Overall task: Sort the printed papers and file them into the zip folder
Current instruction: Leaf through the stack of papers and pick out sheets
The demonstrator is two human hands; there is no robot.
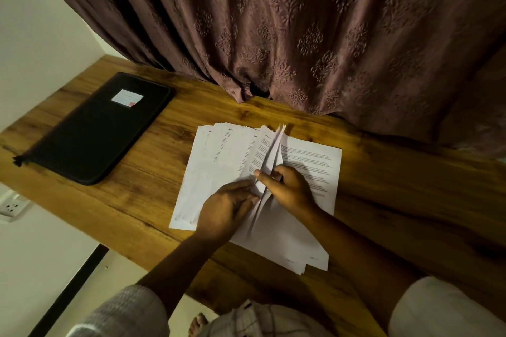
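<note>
Beyond the sleeves [123,312], left hand [227,208] and right hand [290,191] meet, pinching lifted sheets of the printed papers [219,161]; the closed zip folder [101,128] lies well left of them, nearer the left hand, its long axis diagonal.

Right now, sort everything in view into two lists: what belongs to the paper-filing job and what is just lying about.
Job: printed papers, fanned on the wooden table; zip folder, lying apart from them; left hand and right hand, both on the sheets.
Lying about: curtain behind the table; wall socket below its edge.
</note>
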